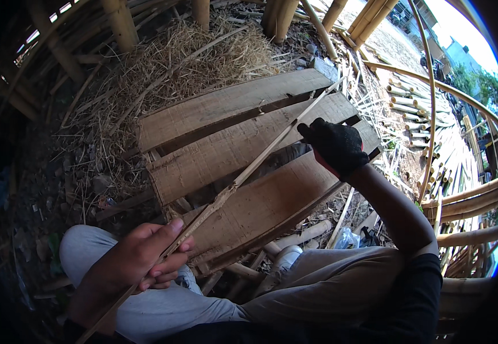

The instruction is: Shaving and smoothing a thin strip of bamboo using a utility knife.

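A long, thin bamboo strip [254, 164] runs slantwise from the lower left, across the wooden planks, to their far right corner. My bare left hand [156, 252] is closed round its near part, the thumb lying along the top. Splintered, rough fibre shows on the strip a little beyond that hand. My right hand [334, 146], in a black glove with a red cuff, is curled just right of the strip's farther half. Its fingertips come close to the strip; whether they touch it, and what the hand holds, is hidden.
The planks [226, 146] form a low slatted bench with gaps between them. Dry bamboo shavings [203, 63] heap beyond it. Cut bamboo poles [412, 112] lie stacked at the right, and upright posts [120, 26] stand at the back. My bent legs [323, 281] are close to the bench.
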